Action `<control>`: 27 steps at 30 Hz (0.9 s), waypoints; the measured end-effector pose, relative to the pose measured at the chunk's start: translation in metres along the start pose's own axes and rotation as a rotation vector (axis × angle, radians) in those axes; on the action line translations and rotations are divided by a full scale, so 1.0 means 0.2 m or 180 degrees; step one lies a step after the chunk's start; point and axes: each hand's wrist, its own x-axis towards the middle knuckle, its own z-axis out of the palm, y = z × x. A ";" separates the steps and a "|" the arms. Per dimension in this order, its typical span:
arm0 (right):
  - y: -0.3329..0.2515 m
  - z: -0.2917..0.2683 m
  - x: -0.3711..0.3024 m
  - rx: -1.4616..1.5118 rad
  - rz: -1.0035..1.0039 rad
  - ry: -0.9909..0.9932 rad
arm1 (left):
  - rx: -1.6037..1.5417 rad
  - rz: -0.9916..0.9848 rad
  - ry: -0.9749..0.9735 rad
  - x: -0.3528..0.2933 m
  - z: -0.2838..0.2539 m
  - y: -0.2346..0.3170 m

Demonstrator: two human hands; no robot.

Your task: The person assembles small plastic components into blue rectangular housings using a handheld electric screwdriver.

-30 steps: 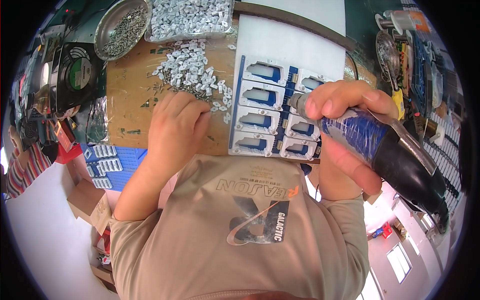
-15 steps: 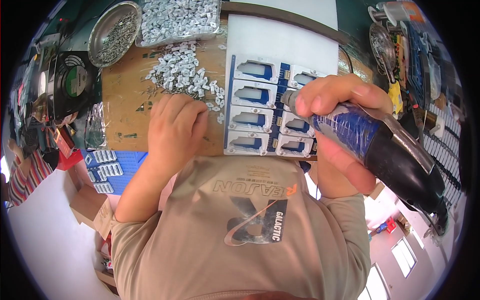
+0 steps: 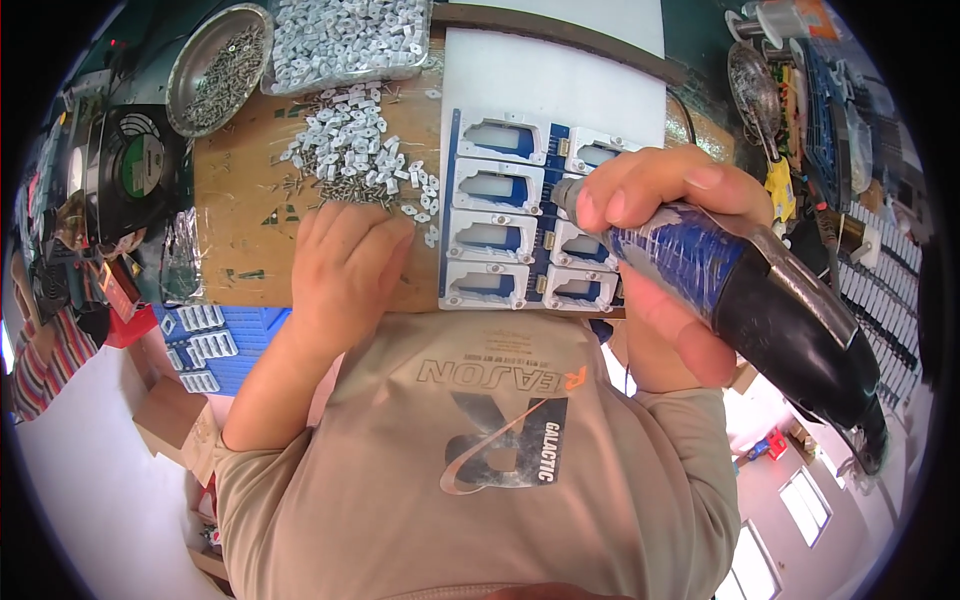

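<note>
My right hand (image 3: 680, 190) is wrapped round an electric screwdriver (image 3: 790, 325), black at the back with clear tape over its blue front. Its nose points left over a blue circuit panel (image 3: 548, 215), hiding part of the right column. White plastic frames (image 3: 497, 187) sit in two columns on that panel, with screws at some of their edges. My left hand (image 3: 352, 265) rests on the brown work board, fingers curled down and closed beside a heap of small screws (image 3: 350, 190). Its fingertips are hidden, so what they hold cannot be seen. Small white plastic clips (image 3: 345, 130) lie scattered just beyond.
A metal bowl of screws (image 3: 178, 95) and a clear tray (image 3: 425, 50) full of white clips stand at the far left. A white sheet (image 3: 550, 75) lies beyond the panel, crossed by a dark bar (image 3: 560, 35). A black fan (image 3: 135, 165) is at left.
The whole view has shifted slightly. My left hand has drawn back a little toward me from the screw heap, fingers still curled. The screwdriver stays over the panel.
</note>
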 end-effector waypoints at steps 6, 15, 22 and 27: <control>0.02 0.03 -0.02 0.0050 -0.0066 0.0355 | -0.0127 -0.0349 0.0056 0.00 0.02 0.01; -0.07 0.04 0.06 0.0034 -0.0355 0.0206 | -0.0176 -0.0266 0.0348 0.08 0.03 0.07; -0.16 0.14 0.21 0.0424 0.0290 -0.0072 | -0.0406 -0.0050 0.0624 0.19 0.08 0.08; -0.08 0.19 0.26 0.0601 0.0188 -0.0170 | -0.0480 0.0015 0.0542 0.22 0.11 0.09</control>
